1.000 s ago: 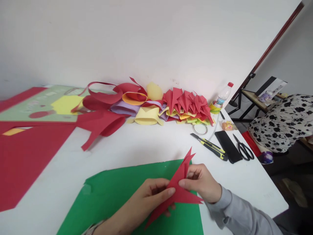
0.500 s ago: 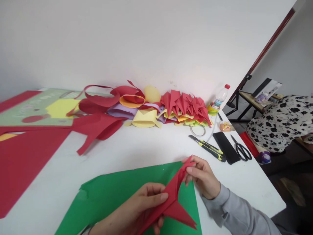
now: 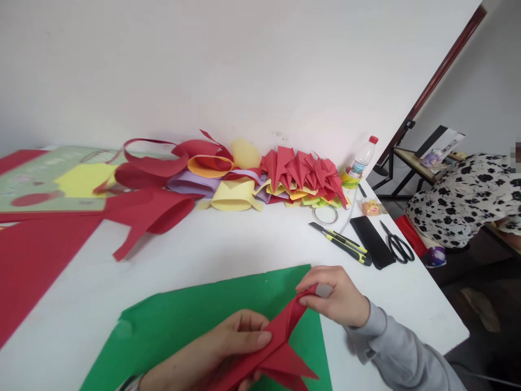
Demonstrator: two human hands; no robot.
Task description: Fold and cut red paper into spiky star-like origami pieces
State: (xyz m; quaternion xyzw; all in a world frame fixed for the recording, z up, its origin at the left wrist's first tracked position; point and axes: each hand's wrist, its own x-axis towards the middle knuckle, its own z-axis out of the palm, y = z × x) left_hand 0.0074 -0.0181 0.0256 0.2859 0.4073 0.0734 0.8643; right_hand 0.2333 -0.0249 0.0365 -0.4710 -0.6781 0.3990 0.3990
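Note:
A red folded paper piece (image 3: 280, 336) with pointed flaps is held between both hands, above a green paper sheet (image 3: 195, 304). My left hand (image 3: 240, 339) grips its body, thumb on top and the other fingers partly hidden underneath. At the upper end, my right hand (image 3: 336, 293) pinches the narrow tip between thumb and fingers. One forked flap points to the lower right, free of both hands. The lower end of the piece runs out of view at the bottom edge.
Folded red paper shapes (image 3: 301, 168) and curled paper pieces (image 3: 236, 195) line the wall. A utility knife (image 3: 342, 243), tape roll (image 3: 324, 214), black case (image 3: 372, 241), scissors (image 3: 396, 244) and bottle (image 3: 360, 163) are at right. Red sheets (image 3: 36, 260) lie left. A person in floral clothing (image 3: 468, 201) is beyond.
My right hand has rolled over the tip, its fingers now closing on it from above. The pointed end no longer sticks up past the fingers. The whole view has shifted slightly.

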